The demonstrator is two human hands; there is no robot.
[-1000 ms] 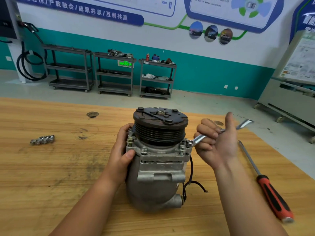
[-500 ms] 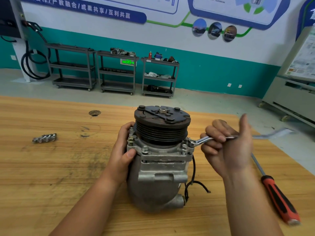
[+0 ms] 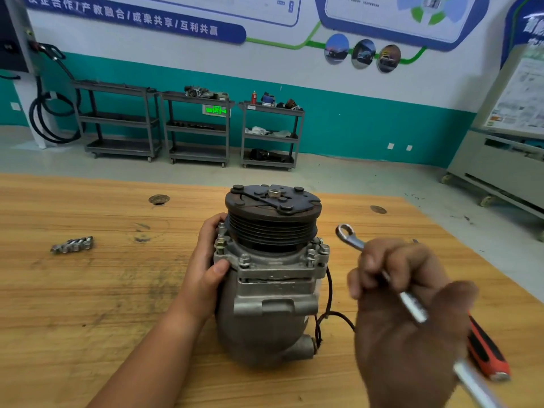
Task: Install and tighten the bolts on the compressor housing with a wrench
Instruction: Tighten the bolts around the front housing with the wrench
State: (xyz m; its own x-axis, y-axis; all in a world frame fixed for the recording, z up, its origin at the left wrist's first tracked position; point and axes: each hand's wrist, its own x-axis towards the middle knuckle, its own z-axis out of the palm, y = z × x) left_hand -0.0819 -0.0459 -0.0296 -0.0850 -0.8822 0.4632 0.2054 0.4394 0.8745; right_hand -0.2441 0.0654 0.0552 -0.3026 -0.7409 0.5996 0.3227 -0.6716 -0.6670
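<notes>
Bracing the grey cast-metal compressor housing (image 3: 270, 304), upright mid wooden desk (image 3: 88, 290), with left hand (image 3: 206, 269) curled round its flange. Gripping silver ring wrench (image 3: 413, 307) in right hand (image 3: 403, 319), ring end just right of the right-side flange bolts (image 3: 323, 248), not touching, shaft trailing near-right. Closer hand for those, probably.

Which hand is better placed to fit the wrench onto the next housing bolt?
Right. The right hand holds the wrench, its ring end free beside the right-side bolts; the left hand grips the compressor, steadying it.
</notes>
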